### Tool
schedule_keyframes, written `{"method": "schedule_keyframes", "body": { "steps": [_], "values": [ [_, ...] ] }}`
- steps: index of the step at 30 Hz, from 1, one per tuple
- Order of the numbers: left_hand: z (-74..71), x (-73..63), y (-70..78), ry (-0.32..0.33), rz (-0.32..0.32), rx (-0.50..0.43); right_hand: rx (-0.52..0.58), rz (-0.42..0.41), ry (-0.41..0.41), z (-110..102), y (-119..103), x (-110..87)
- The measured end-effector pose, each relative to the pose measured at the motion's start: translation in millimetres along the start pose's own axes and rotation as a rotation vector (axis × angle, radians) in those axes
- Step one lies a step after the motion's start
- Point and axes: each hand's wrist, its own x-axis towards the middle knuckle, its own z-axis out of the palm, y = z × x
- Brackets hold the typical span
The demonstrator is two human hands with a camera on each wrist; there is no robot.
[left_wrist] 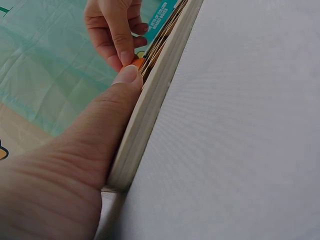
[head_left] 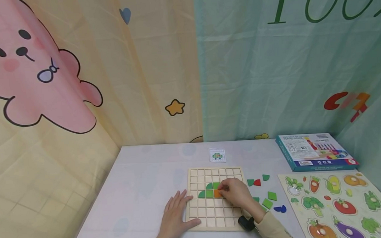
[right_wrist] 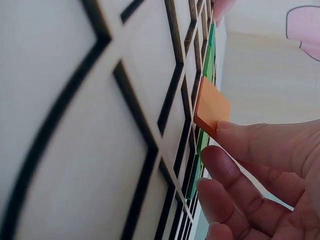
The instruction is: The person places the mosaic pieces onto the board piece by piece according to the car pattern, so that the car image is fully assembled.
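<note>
A wooden grid board point(head_left: 215, 212) lies on the table. My left hand point(head_left: 175, 217) rests along its left side with the fingers spread and the thumb on the frame near the lower left corner. Over the middle of the board, my right hand point(head_left: 236, 192) pinches an orange square tile point(right_wrist: 212, 106) between thumb and finger. In the right wrist view the tile stands tilted against the grid. Beside it on the board are green square tiles point(head_left: 209, 193) and green quarter-round tiles point(head_left: 201, 194), in two adjoining rows.
Behind the board lies a small pattern card point(head_left: 217, 155). To its right are loose green tiles point(head_left: 272, 196), a red piece point(head_left: 257, 182) and blue pieces point(head_left: 280, 209). Farther right are a vegetable picture board point(head_left: 328, 198) and a teal-edged box point(head_left: 316, 152). Curtains hang behind the table.
</note>
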Motion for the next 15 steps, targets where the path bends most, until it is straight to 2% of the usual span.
{"method": "schedule_keyframes", "body": {
  "steps": [8,15],
  "values": [
    [1.4,0.3,-1.0,0.005,0.003,-0.002,-0.013,-0.009,0.015,0.5,2.0,1.3],
    [1.8,0.0,-1.2,0.005,-0.002,-0.004,-0.007,0.015,-0.001,1.7,2.7,2.1]
  ]
}}
